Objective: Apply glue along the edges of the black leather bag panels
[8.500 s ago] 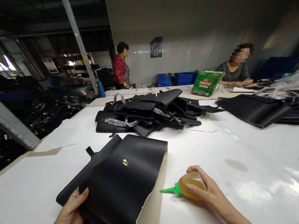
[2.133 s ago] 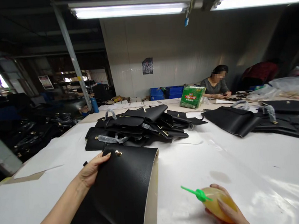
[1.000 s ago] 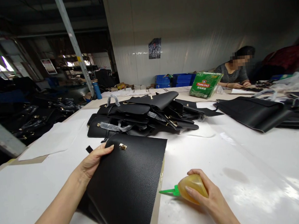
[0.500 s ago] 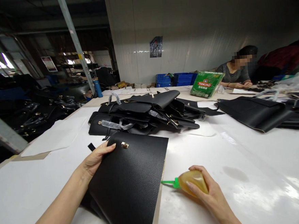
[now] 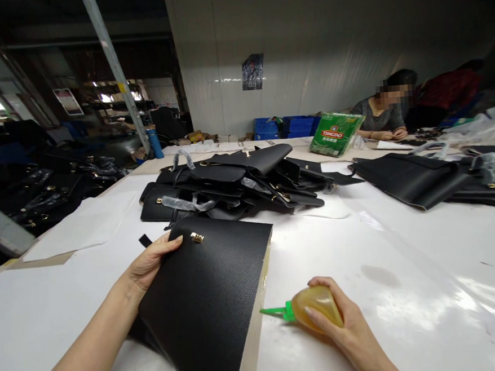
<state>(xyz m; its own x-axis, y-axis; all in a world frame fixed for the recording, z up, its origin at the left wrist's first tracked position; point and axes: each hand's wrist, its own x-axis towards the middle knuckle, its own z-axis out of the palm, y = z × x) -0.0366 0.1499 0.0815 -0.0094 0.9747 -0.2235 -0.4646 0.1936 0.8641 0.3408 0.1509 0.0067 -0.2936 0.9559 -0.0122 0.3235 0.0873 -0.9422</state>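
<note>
My left hand (image 5: 153,262) is closed on the upper left edge of a black leather bag piece (image 5: 212,289), thumb on its face beside a gold clasp (image 5: 197,237). The piece is tilted, and a pale strip with a shiny, wet-looking coat (image 5: 262,280) shows along its right edge. My right hand (image 5: 346,325) grips a squeeze bottle (image 5: 318,309) of amber liquid, laid nearly level. Its green nozzle (image 5: 275,311) points left, the tip at or very near the pale strip; whether they touch I cannot tell.
Behind the piece lies a heap of black bags (image 5: 230,181) with plastic-wrapped handles. More black bags (image 5: 416,179) lie at the right. A green Tsingtao pack (image 5: 337,134) stands farther back, near a seated person (image 5: 381,108). White sheets (image 5: 84,225) lie at the left.
The bottle's nozzle has moved lower along the bag piece's right edge, toward me. More of the pale, coated strip now shows. The whole view has shifted slightly.
</note>
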